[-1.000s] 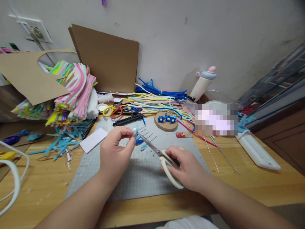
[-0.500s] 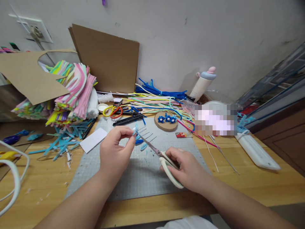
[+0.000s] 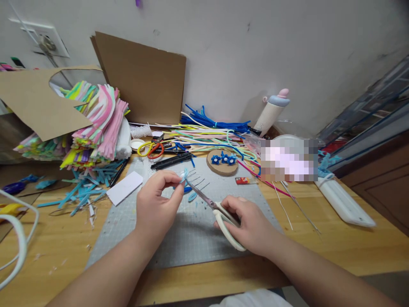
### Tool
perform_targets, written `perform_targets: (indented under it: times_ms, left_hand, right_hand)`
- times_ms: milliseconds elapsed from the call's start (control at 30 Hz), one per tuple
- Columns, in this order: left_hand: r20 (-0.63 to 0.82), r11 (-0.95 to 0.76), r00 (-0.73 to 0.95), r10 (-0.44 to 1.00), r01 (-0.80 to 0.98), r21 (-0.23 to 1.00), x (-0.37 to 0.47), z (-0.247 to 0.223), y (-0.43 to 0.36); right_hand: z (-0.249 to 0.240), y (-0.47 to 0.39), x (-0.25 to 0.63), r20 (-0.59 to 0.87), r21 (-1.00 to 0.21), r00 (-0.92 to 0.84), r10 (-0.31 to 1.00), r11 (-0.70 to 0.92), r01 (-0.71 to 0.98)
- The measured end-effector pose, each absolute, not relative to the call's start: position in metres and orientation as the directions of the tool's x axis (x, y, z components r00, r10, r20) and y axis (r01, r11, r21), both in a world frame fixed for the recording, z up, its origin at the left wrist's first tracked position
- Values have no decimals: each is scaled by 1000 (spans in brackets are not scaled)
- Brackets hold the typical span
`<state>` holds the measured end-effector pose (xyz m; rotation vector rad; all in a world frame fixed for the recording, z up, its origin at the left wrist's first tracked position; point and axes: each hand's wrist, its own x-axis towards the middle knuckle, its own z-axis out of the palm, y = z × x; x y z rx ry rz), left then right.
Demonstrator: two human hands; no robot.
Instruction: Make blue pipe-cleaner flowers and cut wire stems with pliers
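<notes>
Scissors with cream handles (image 3: 226, 221) in the right hand (image 3: 252, 224), left hand (image 3: 161, 196) pinching a small light-blue fuzzy piece (image 3: 184, 175)

The left hand (image 3: 159, 196) has moved slightly to the right near the middle of the frame, carrying the light blue piece (image 3: 184, 174) with it. That piece now shows more plainly above the fingertips, turned a little, with a pale spot on it. The background, including the cardboard (image 3: 140, 79) at upper left, has drifted very slightly leftward in the frame.
</notes>
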<state>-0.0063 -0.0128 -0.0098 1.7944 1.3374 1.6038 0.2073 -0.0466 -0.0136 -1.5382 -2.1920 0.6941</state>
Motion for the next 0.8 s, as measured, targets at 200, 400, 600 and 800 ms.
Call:
perform_targets:
  times_ms: [200,400,600,800]
  left_hand:
    - [523,-457,-105,846,363,812,-4,-10,-12]
    - [505,-441,-114,855,351,826,-4,-10,-13]
    - [461,-379,-153,874,378,845,-5,-10,-13]
    - [432,-351,-146,890,387,853,-5,-10,-12]
  right_hand:
    - [-12,-47,208,12,-605,-344,939,281,745]
    - [-12,-47,208,15,-610,-355,935,290,738]
    - [-9,-47,207,5,-616,-356,935,283,735]
    - [-7,-44,215,0,-547,-370,929,310,778]
